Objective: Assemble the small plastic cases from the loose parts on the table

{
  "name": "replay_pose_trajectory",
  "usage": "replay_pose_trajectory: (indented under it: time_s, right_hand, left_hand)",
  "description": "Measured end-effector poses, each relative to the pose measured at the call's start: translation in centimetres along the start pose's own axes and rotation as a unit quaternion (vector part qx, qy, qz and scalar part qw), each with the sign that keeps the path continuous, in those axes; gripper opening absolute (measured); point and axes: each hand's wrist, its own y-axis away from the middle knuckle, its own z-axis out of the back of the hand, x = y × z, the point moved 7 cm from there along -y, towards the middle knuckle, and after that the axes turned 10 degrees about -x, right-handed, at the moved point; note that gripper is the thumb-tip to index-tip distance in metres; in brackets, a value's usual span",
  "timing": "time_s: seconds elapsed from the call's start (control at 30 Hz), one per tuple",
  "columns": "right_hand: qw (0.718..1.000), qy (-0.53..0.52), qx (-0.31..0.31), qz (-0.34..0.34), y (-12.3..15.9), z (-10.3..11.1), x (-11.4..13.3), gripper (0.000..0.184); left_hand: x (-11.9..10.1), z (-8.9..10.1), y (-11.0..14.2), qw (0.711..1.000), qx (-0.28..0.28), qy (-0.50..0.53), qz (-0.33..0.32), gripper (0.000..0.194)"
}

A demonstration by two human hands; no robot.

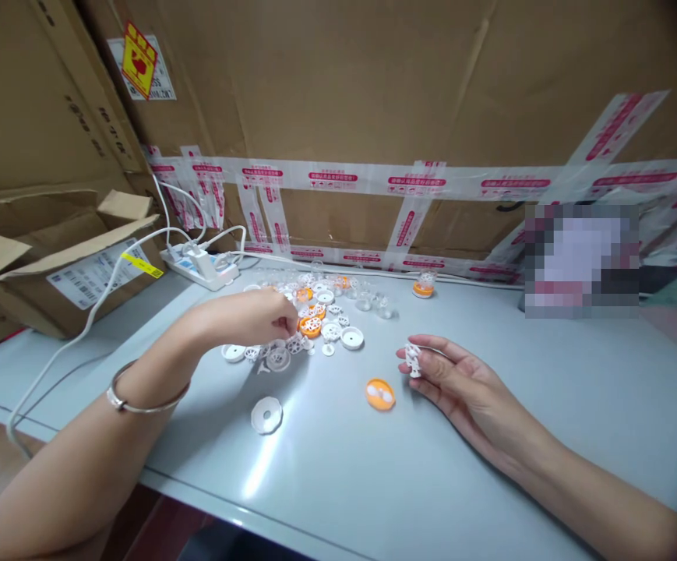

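Fingers of our right hand (470, 383) clamp the white piece (413, 361); whether our left hand (259, 318) grips, we cannot tell; pick parts (351, 338) singly.

Parts (311, 326) on table (460, 483) before carton (338, 93)

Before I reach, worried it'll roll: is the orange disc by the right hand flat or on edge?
Flat: the orange disc lies on the table, face showing.

Grey tbl (449, 467) w/ glare (261, 464) nr front, big taped cardbd (338, 93) behind, open box (28, 284) L
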Motion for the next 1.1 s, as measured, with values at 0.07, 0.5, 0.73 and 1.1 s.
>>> replay_pose_trajectory:
  time_s: [0.07, 0.5, 0.73, 1.1]
  right_hand:
    - [1.000, -0.002, -0.004, -0.005, -0.1, 0.2, -0.1, 0.023]
    - [1.000, 0.006, 0.021, -0.016, -0.4, 0.5, -0.5, 0.022]
    - [1.000, 0.010, 0.023, -0.016, -0.4, 0.4, -0.4, 0.020]
    - [0.999, 0.013, 0.026, -0.017, -0.3, 0.3, -0.4, 0.017]
  left_hand:
    - [0.4, -0.6, 0.1, 0.999, 0.029, -0.013, 0.010, 0.021]
    - [0.7, -1.1, 0.0, 0.997, 0.056, -0.053, 0.019, 0.019]
    - [1.1, 0.1, 1.8, 0.985, 0.088, -0.114, 0.099, 0.012]
    - [-0.8, -1.9, 1.3, 0.990, 0.108, -0.076, 0.042, 0.011]
